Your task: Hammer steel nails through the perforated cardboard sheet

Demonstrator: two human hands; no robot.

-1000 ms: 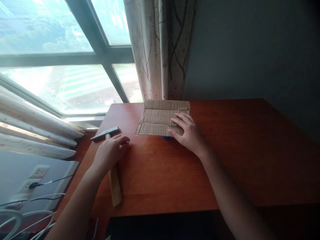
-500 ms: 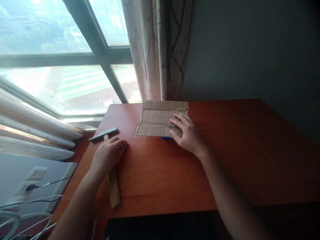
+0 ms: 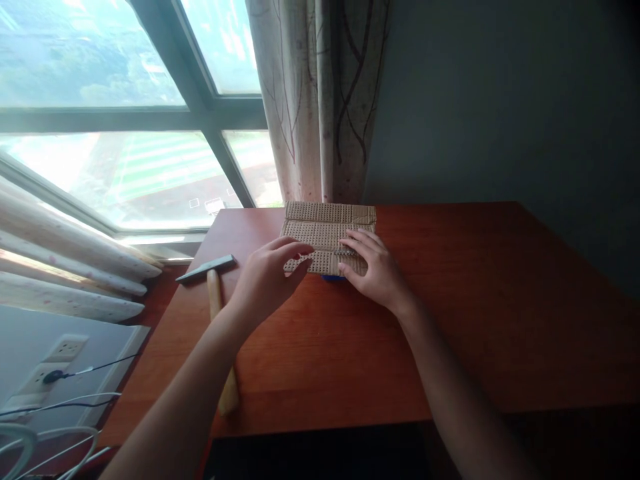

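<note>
A flat piece of cardboard (image 3: 315, 233) with rows of small holes lies on a blue object (image 3: 332, 277), which is mostly hidden beneath it. My right hand (image 3: 373, 270) rests on the cardboard's right side with fingers spread. Beside its fingers is a small dark strip or row of bits, too small to identify. Over the cardboard's near left corner, my left hand (image 3: 270, 277) has thumb and fingers apart, and I see nothing between them. A hammer (image 3: 214, 293) with a wooden handle and grey metal head lies to the left, partly covered by my left forearm.
The brown wooden table (image 3: 475, 300) extends to the right. A window (image 3: 165, 173) and curtains (image 3: 320, 100) stand behind and left. Cables (image 3: 75, 427) and a wall socket (image 3: 53, 377) are at the lower left.
My left hand has moved right and away from the hammer, to the cardboard's near left corner. My right hand stays in place on the cardboard.
</note>
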